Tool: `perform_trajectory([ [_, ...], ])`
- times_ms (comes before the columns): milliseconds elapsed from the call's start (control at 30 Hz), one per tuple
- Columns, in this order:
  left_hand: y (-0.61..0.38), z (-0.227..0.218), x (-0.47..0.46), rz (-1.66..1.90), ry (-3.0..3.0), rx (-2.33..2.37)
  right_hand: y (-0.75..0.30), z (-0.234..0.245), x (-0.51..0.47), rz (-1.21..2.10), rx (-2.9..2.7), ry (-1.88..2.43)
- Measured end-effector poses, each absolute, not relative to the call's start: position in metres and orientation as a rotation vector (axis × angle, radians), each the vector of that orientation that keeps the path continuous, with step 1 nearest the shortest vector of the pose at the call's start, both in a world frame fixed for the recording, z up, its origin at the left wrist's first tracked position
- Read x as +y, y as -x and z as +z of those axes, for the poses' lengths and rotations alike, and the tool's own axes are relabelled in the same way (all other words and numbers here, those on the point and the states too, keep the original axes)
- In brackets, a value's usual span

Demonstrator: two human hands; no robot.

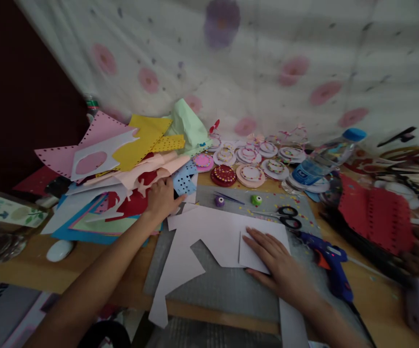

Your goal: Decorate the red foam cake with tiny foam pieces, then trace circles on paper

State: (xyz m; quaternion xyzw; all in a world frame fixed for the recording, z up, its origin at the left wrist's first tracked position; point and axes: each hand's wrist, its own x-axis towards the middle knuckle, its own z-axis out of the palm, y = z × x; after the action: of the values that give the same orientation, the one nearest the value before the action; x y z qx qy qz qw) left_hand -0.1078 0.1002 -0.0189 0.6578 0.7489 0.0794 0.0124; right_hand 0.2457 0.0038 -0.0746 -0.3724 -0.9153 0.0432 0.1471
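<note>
1. My right hand [273, 253] is lying flat, fingers stretched and not clenching anything, and is pressing on a small card [248, 257].
2. That card is resting on the white sheet [216, 229], which is spreading over the grey mat [227, 290] near the tabletop's front edge; one cut leg of the sheet is hanging past that edge.
3. My left hand [161, 195] is reaching into the paper pile [151, 128] toward the tabletop's back left corner, its fingers curling over the near papers; I cannot tell whether they are grasping one.
4. Scissors [291, 217] are lying open near the mat's right edge, and a blue glue gun [329, 261] is lying across that edge, nearer the front.
5. Decorated discs [249, 154] are lining the tabletop's back edge.
6. Right of them, a bottle [316, 162] is wearing a blue label, its pale lettering too blurred for reading.
7. Below the tabletop's front left corner, a box [8, 307] is showing large dark letters, sideways and cut off; I am making out no whole word.
</note>
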Motion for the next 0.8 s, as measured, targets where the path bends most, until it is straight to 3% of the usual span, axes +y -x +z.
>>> perform_trajectory([
  [467, 0.126, 0.008, 0.106, 0.309, -1.916, 1.918, -0.243, -0.072, 0.001, 0.222, -2.581, 1.123],
  [800, 0.130, 0.083, 0.128, 0.528, -1.234, 1.647, -0.240, -0.066, 0.001, 0.215, -2.572, 1.081],
])
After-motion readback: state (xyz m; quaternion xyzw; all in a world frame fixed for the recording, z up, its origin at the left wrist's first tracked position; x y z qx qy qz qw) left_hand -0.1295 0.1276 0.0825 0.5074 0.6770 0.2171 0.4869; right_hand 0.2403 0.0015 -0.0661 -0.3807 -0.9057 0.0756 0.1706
